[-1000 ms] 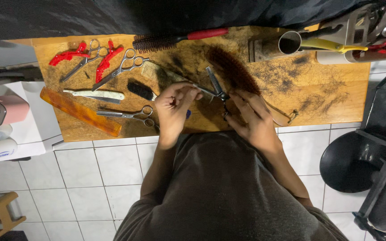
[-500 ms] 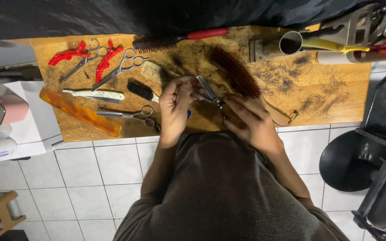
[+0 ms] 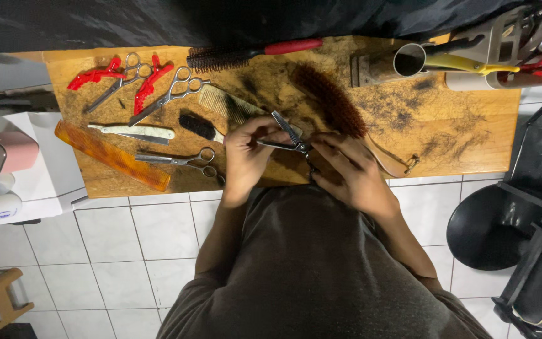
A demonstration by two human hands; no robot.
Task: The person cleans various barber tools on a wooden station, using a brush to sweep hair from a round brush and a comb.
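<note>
Change: scissors point(image 3: 286, 133) now lifted slightly higher over the table point(image 3: 459, 135)
Hands: left hand point(image 3: 246, 154) and right hand point(image 3: 346, 169) both gripping the scissors

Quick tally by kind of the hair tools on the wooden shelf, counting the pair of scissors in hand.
Scissors: 4, the held pair between left hand and right hand, plus
Combs: 2, orange comb, tan comb
Brushes: 3, round brush, bristle brush, small black brush
Red clips: 2
Folding razor: 1
Total: 12
</note>
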